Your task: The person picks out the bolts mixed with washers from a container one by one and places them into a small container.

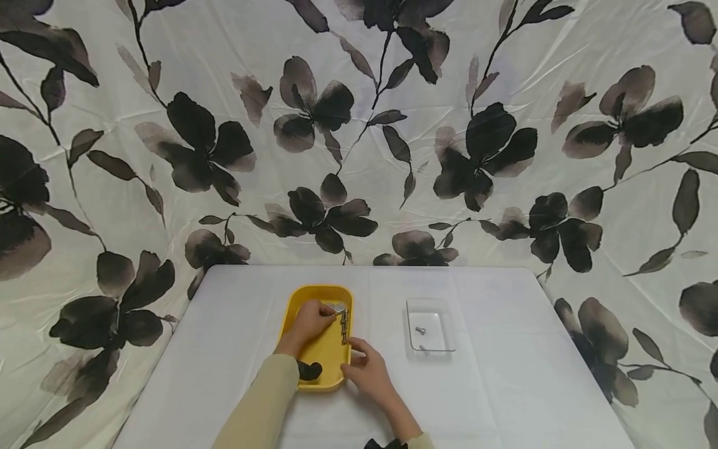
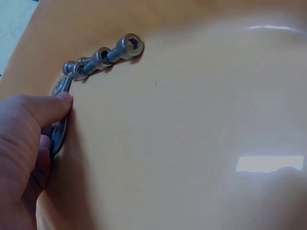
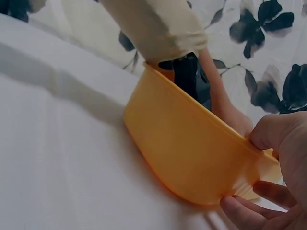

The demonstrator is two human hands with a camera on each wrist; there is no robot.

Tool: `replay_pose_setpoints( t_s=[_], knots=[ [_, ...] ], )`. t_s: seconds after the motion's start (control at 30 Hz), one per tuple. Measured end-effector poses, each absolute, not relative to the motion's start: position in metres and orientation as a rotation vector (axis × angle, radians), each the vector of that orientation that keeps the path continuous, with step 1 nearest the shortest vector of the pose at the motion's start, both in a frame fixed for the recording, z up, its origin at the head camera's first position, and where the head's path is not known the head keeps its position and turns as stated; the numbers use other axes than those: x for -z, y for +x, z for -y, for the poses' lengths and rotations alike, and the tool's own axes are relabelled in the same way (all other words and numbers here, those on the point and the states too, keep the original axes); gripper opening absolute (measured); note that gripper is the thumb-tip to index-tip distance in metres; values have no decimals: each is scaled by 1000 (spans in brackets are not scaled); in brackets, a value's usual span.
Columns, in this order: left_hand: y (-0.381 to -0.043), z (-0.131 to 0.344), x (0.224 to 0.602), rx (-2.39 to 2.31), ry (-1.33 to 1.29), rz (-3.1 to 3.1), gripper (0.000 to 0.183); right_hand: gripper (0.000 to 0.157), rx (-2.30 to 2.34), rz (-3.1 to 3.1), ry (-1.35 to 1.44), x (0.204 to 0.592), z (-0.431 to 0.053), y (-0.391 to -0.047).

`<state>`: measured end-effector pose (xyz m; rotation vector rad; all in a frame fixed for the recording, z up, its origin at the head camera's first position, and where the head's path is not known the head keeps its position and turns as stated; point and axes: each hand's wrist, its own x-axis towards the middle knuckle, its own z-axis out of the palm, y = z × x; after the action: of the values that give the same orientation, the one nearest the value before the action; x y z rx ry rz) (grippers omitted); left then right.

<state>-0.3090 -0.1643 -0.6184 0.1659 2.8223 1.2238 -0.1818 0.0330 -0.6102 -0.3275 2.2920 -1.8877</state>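
Observation:
Inside the yellow tray (image 1: 331, 362), my left hand (image 1: 310, 321) pinches a flat, rounded metal piece (image 2: 58, 134) between thumb and fingers by the tray's wall; its exact kind is partly hidden by the hand. Several socket head bolts (image 2: 101, 58) lie in a row along the same wall, close to the fingertips. At the tray's right side, my right hand (image 1: 370, 373) grips the wall. In the right wrist view its thumb lies at the rim and the fingers (image 3: 237, 211) bend against the outer side, low down.
A clear plastic box (image 1: 447, 324) stands on the white table (image 1: 505, 386) right of the tray, with bolts (image 1: 420, 330) lying in it. Behind the table hangs a white cloth (image 1: 415, 93) with dark flowers. Black bands are on both wrists.

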Motion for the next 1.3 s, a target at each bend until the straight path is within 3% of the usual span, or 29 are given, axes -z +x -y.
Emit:
replay_pose_setpoints(
  t_s=[0.7,1.07,1.3],
  knots=[
    [-313,169,604,-1260,225,-2912,6,55,1899,-2323,-338,606,-33,-186],
    [-289,172,604,-1311,112,-2877,5,60,1847,-2293,-325,612,-34,-176],
    [-293,170,578,-1334,285,-2931,6,48,1773,-2372,-399,595,-51,-187]
  ],
)
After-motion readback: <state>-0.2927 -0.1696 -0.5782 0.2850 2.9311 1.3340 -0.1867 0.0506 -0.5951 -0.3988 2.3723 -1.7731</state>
